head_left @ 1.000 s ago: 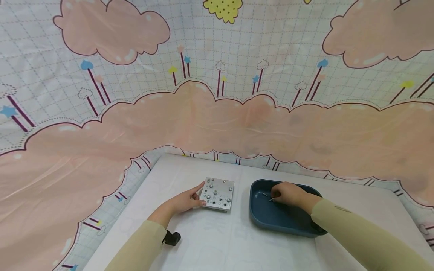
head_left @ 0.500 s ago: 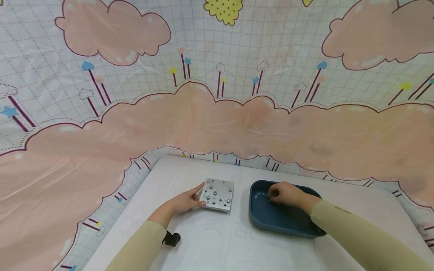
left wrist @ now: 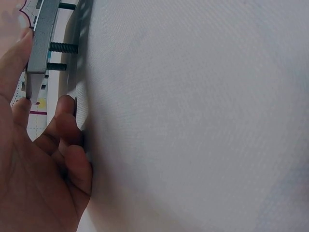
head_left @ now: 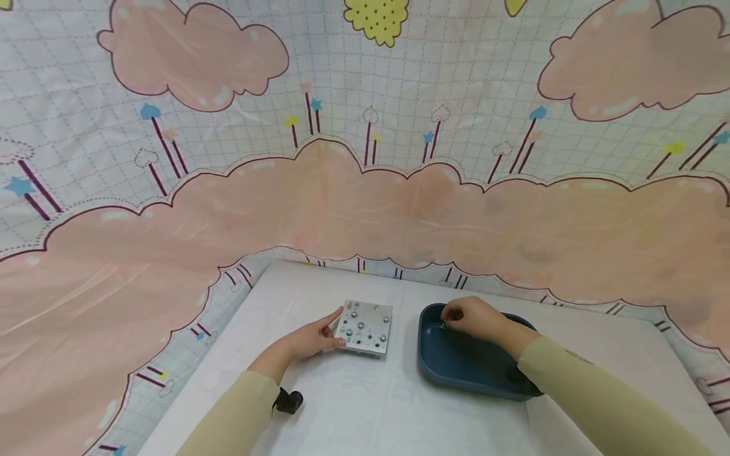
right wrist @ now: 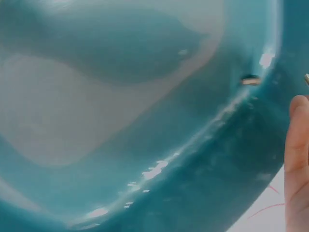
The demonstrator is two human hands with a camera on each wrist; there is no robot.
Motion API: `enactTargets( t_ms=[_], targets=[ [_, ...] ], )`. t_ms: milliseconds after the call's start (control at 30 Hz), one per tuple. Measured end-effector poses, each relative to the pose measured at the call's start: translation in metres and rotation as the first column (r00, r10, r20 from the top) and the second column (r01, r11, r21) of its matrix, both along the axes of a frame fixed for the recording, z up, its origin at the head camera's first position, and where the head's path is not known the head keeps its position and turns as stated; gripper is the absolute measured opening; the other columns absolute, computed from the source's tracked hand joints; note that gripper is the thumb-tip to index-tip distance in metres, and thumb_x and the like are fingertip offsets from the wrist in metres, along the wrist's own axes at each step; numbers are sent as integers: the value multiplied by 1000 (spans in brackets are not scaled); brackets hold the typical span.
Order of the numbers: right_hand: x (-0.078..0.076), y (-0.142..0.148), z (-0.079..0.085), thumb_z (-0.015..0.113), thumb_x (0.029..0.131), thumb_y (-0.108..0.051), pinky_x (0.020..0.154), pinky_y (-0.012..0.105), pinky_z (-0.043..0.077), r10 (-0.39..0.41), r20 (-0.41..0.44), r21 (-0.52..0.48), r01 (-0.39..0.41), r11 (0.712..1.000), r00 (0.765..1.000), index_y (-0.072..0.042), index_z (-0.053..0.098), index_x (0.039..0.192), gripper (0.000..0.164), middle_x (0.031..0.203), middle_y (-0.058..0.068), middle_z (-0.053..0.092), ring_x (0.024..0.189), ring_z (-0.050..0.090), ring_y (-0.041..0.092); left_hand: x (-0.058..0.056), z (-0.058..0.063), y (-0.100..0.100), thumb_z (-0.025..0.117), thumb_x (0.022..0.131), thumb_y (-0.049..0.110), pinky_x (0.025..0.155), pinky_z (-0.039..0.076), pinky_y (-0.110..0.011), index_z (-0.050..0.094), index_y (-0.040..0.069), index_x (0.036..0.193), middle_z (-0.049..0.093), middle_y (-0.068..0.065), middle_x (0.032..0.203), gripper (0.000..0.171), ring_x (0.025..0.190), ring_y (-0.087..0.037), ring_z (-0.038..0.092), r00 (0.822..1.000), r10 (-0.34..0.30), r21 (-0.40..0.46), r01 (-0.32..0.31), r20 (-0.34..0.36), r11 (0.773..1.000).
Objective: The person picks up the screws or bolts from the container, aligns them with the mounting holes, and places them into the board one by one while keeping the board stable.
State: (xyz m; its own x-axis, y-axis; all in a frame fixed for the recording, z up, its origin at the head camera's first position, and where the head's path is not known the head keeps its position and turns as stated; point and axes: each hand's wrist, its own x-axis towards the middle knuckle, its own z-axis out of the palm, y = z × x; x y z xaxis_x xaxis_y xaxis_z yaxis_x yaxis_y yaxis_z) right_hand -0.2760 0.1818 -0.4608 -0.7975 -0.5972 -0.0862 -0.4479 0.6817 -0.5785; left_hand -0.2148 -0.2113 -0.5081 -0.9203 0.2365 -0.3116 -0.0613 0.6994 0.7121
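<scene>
A square silver metal plate (head_left: 373, 316) with several screws and holes in its top is raised a little off the white table. Screw shanks (left wrist: 63, 48) stick out of its underside in the left wrist view. My left hand (head_left: 310, 339) holds the plate's left side between thumb and forefinger, the other fingers curled below. Over the far left corner of the dark blue tray (head_left: 473, 385), my right hand (head_left: 473, 318) pinches a small metal screw (right wrist: 307, 78), mostly cut off at the right wrist view's edge. Another small metal piece (right wrist: 250, 80) lies in the tray.
The white table (head_left: 353, 405) carries the plate at centre and the tray to its right. A black device (head_left: 288, 401) sits at the left wrist. Behind the table hangs a cloud-patterned cloth (head_left: 399, 209).
My right hand has moved left and away from me inside the tray, up to its far left corner, with the screw in its fingertips. The left hand stays on the plate.
</scene>
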Motion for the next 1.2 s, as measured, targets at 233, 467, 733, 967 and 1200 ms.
enactTargets(
  t_ms=[233, 467, 733, 967, 1200],
  targets=[
    [-1, -15, 18, 69, 93, -13, 69, 31, 51, -34, -9, -34, 34, 999, 999, -13, 74, 104, 12, 93, -4, 67, 80, 59, 12, -1, 1, 1, 74, 86, 48, 75, 39, -35, 26, 30, 158, 52, -2, 97, 89, 81, -17, 48, 1000, 1, -21, -1, 11, 1000],
    [6, -48, 31, 70, 93, -16, 69, 30, 50, -49, -31, -42, 48, 998, 998, -19, 74, 101, 10, 90, -8, 66, 77, 58, 10, 0, 0, 0, 74, 86, 47, 72, 39, -32, 26, 29, 158, 52, -2, 95, 89, 79, -17, 48, 1000, -3, 1, 3, 11, 1000],
    [17, -103, 39, 70, 93, -16, 63, 30, 49, -44, 1, -43, 44, 998, 999, -18, 73, 100, 8, 88, -8, 63, 74, 57, 13, -1, 0, -1, 74, 86, 47, 71, 40, -32, 26, 28, 158, 53, -2, 94, 88, 77, -17, 49, 1000, -9, -2, 9, 7, 1000],
    [17, -154, 26, 69, 93, -14, 71, 30, 49, -16, -24, 6, 16, 1000, 1000, -14, 74, 101, 10, 89, -8, 64, 78, 56, 10, -1, -1, -3, 73, 86, 49, 71, 39, -33, 25, 29, 158, 53, -2, 93, 89, 77, -17, 49, 1000, -6, -6, 6, 7, 1000],
    [20, -186, 14, 68, 93, -16, 76, 32, 48, -60, -27, 54, 62, 997, 998, -17, 74, 99, 8, 88, -9, 62, 80, 56, 11, -1, 0, -1, 73, 86, 49, 71, 38, -33, 25, 29, 158, 53, -2, 91, 89, 77, -16, 48, 1000, -8, 23, 7, 17, 1000]
  ],
)
